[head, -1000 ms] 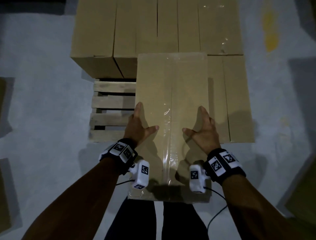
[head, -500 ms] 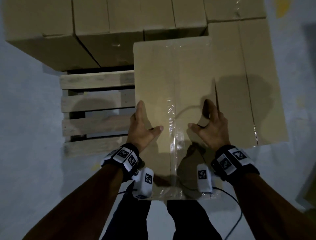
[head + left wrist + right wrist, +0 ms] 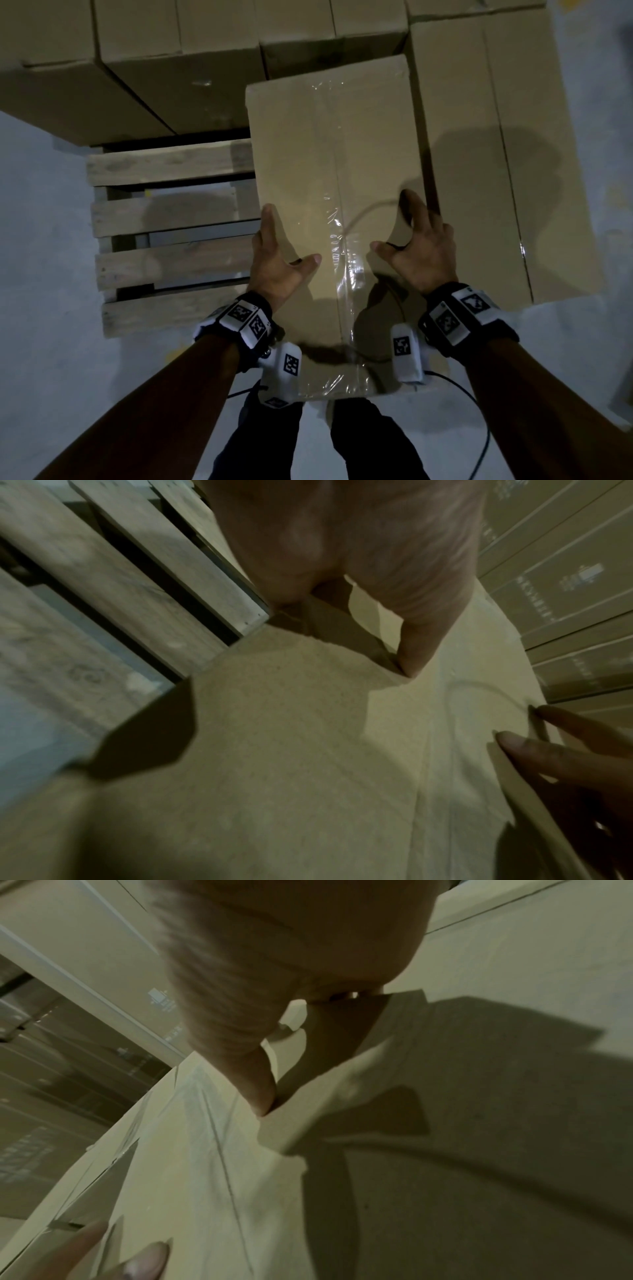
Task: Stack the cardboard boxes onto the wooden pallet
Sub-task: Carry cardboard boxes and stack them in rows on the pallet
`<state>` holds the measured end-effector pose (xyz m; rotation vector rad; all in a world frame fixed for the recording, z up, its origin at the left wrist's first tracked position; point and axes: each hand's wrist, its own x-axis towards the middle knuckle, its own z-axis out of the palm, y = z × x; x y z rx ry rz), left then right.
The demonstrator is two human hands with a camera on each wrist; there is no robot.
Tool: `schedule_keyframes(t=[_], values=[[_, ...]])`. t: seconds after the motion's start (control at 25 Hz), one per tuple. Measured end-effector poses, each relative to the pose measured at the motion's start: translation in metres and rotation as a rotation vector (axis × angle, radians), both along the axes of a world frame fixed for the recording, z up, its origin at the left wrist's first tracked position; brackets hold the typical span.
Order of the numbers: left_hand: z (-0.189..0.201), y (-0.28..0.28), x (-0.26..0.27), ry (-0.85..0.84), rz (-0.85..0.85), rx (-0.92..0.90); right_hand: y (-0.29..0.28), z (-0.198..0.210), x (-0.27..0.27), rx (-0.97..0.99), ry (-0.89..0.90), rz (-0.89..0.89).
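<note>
Head view: holding one cardboard box (image 3: 329, 164) over the wooden pallet (image 3: 171, 236), left hand (image 3: 277, 260) and right hand (image 3: 419, 253) gripping its two sides, thumbs on top. Sitting already on the pallet: stacked boxes (image 3: 178, 61) behind and a flat box (image 3: 507, 154) beside. Still showing bare slats, so likely more to fill. Hiding the box bottom.

Left wrist view: pressing a thumb (image 3: 421, 642) on top; blurring the rest.

Right wrist view: pressing a thumb (image 3: 253, 1080) too; hiding the other fingers.
</note>
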<state>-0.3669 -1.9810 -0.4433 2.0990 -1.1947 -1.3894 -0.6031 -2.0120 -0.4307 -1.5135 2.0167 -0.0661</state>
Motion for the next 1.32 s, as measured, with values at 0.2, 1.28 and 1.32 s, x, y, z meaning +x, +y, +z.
schedule_keyframes(t=[0.2, 1.28, 1.32], values=[[-0.012, -0.002, -0.004, -0.031, -0.009, -0.029, -0.003, -0.013, -0.001, -0.033, 0.013, 0.002], [0.007, 0.058, -0.054, -0.200, -0.155, 0.060, 0.088, -0.013, -0.070, 0.031, 0.218, 0.420], [0.010, 0.067, -0.056, -0.199, -0.147, 0.078, 0.096, -0.011, -0.074, 0.043, 0.219, 0.424]])
